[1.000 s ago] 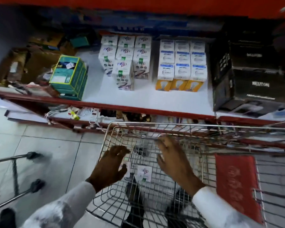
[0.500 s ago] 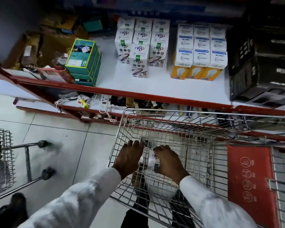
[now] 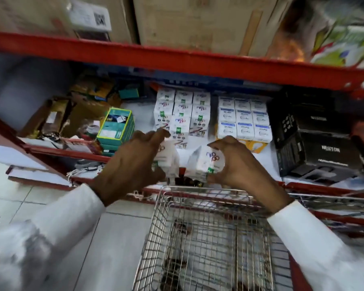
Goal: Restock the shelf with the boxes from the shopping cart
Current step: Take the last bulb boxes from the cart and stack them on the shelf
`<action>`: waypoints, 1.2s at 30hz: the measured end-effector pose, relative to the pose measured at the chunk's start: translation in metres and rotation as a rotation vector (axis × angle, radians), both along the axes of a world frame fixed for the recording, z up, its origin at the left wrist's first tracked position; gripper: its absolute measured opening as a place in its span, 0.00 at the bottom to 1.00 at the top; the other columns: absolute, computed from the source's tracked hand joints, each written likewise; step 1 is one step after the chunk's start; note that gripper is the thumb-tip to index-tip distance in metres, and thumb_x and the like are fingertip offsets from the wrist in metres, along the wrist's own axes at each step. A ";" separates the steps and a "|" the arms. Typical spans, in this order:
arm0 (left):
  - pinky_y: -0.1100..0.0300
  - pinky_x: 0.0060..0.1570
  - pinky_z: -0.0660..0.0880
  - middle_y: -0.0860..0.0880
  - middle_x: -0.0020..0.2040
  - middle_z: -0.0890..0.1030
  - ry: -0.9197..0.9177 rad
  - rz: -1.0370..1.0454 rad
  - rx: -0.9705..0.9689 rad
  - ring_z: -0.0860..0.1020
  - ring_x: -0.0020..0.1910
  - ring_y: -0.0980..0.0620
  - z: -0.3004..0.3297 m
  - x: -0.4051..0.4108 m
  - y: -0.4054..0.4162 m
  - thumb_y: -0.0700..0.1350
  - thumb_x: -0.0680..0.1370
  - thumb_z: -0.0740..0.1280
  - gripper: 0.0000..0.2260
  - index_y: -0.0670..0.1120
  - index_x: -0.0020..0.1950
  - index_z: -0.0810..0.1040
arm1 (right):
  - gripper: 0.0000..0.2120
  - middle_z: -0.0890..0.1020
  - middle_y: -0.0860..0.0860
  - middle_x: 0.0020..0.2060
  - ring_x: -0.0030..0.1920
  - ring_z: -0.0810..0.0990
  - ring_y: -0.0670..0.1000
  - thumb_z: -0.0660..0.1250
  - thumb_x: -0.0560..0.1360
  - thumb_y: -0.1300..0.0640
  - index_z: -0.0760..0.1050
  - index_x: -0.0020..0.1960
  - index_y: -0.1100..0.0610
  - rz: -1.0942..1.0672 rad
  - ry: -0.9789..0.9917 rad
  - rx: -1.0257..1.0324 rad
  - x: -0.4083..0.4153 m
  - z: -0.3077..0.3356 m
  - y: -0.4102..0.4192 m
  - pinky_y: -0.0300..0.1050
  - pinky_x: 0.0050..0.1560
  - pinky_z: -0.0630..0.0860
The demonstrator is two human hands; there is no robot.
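Head view, looking down over the cart (image 3: pixel 208 238) toward the shelf (image 3: pixel 198 158).

Left hand (image 3: pixel 132 164) wrapped around one small white box (image 3: pixel 168 158), fingers curled over its top and near side. Right hand (image 3: pixel 237 164) clamped on a second white box (image 3: pixel 206 162), thumb below, fingers arched over the far edge, printed face tilted toward the camera. Both boxes raised above the cart's front rim, between the cart and the shelf's red front lip, not yet resting on anything.

Straight ahead on the white shelf board: a stack of matching white boxes (image 3: pixel 183 110), with a bare strip of board in front. Just right of it, blue-and-white bulb boxes (image 3: pixel 243 118); to the left, a green carton (image 3: pixel 117 127); far right, black cartons (image 3: pixel 315 143).

Best carried forward level, turned upright before set-down. Sensible to land one at a time, flush against the front of the matching stack, logo facing out. Worth keeping clear of the bulb boxes on the right. Risk of toppling the front row if pushed hard.
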State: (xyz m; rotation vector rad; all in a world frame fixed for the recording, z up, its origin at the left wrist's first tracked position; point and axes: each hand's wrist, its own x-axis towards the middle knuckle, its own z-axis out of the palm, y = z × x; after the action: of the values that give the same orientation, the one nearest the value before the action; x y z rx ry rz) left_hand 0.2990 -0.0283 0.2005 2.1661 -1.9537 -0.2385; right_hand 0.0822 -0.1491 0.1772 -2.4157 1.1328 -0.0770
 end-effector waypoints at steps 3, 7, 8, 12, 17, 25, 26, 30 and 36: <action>0.46 0.44 0.79 0.41 0.55 0.80 -0.060 0.045 -0.030 0.76 0.52 0.38 -0.015 0.034 -0.039 0.48 0.63 0.76 0.36 0.49 0.67 0.65 | 0.42 0.74 0.54 0.58 0.57 0.76 0.56 0.82 0.58 0.49 0.72 0.69 0.54 -0.031 -0.018 -0.063 0.026 0.001 -0.031 0.45 0.54 0.73; 0.47 0.45 0.79 0.40 0.54 0.82 -0.087 0.077 -0.013 0.79 0.49 0.35 -0.045 0.063 -0.078 0.46 0.63 0.76 0.34 0.47 0.66 0.65 | 0.39 0.76 0.57 0.57 0.57 0.77 0.58 0.81 0.58 0.52 0.74 0.67 0.56 -0.042 -0.003 -0.102 0.054 -0.017 -0.062 0.51 0.55 0.77; 0.49 0.46 0.77 0.39 0.55 0.82 -0.095 0.080 -0.009 0.80 0.49 0.35 -0.051 0.067 -0.086 0.46 0.64 0.77 0.34 0.46 0.66 0.65 | 0.38 0.76 0.57 0.57 0.56 0.78 0.58 0.81 0.58 0.52 0.74 0.66 0.56 -0.045 -0.004 -0.106 0.059 -0.022 -0.068 0.52 0.54 0.77; 0.49 0.45 0.79 0.40 0.55 0.82 -0.070 0.087 -0.006 0.81 0.49 0.36 -0.069 0.075 -0.110 0.45 0.64 0.76 0.32 0.46 0.65 0.66 | 0.37 0.76 0.57 0.58 0.58 0.77 0.58 0.81 0.59 0.53 0.74 0.65 0.57 -0.069 -0.017 -0.129 0.074 -0.042 -0.087 0.53 0.57 0.78; 0.49 0.44 0.77 0.41 0.58 0.82 -0.056 0.071 -0.029 0.81 0.51 0.36 -0.082 0.078 -0.130 0.45 0.65 0.75 0.31 0.47 0.64 0.67 | 0.40 0.72 0.57 0.61 0.64 0.68 0.59 0.81 0.60 0.52 0.73 0.69 0.55 -0.080 0.009 -0.161 0.080 -0.057 -0.105 0.51 0.64 0.72; 0.45 0.44 0.80 0.39 0.56 0.82 0.036 0.061 -0.074 0.78 0.51 0.36 -0.105 0.077 -0.128 0.38 0.69 0.68 0.23 0.46 0.63 0.68 | 0.39 0.71 0.57 0.60 0.63 0.68 0.57 0.79 0.65 0.55 0.69 0.73 0.57 -0.065 -0.045 -0.126 0.077 -0.076 -0.107 0.46 0.64 0.68; 0.46 0.44 0.80 0.39 0.57 0.83 0.058 0.060 -0.092 0.78 0.51 0.36 -0.107 0.077 -0.126 0.36 0.70 0.67 0.22 0.45 0.63 0.69 | 0.39 0.71 0.57 0.60 0.63 0.69 0.57 0.79 0.65 0.55 0.69 0.73 0.57 -0.063 -0.057 -0.132 0.076 -0.078 -0.104 0.47 0.64 0.69; 0.54 0.50 0.79 0.41 0.60 0.82 0.267 0.059 -0.199 0.81 0.53 0.41 -0.113 0.081 -0.110 0.35 0.71 0.68 0.24 0.46 0.66 0.71 | 0.37 0.72 0.55 0.61 0.62 0.71 0.56 0.78 0.65 0.55 0.70 0.72 0.56 -0.097 -0.158 -0.181 0.064 -0.083 -0.088 0.51 0.63 0.74; 0.54 0.53 0.78 0.50 0.54 0.78 0.821 0.627 -0.315 0.78 0.53 0.48 -0.135 0.066 -0.085 0.51 0.72 0.76 0.26 0.44 0.66 0.73 | 0.20 0.80 0.51 0.49 0.45 0.82 0.50 0.75 0.67 0.49 0.78 0.56 0.54 -0.737 -0.639 0.142 0.059 -0.114 -0.036 0.41 0.50 0.79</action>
State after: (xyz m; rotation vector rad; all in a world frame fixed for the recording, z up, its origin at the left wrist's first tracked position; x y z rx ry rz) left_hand 0.3650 -0.1137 0.0652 1.9021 -0.7784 -0.5487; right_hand 0.1409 -0.1852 0.0632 -1.5422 1.5425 -0.8900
